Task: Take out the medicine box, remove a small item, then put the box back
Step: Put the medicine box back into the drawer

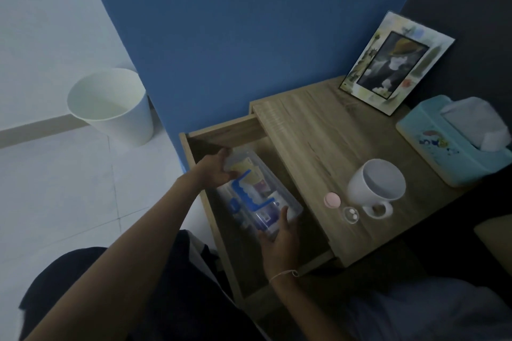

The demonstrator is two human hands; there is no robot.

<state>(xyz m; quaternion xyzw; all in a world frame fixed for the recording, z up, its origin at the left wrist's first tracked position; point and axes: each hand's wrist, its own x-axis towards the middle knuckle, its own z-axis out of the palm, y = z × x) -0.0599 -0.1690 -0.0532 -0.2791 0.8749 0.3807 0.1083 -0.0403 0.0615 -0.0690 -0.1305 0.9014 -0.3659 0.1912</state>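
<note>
No text, brand or number can be read anywhere in the dim view. The packets inside the clear medicine box (260,196) carry coloured labels, and the tissue box (443,152) bears a printed design, but both are too blurred to make out.

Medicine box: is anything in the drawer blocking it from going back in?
Nothing visible. Both the left hand and right hand hold the medicine box over the open drawer; no other item shows inside.
</note>
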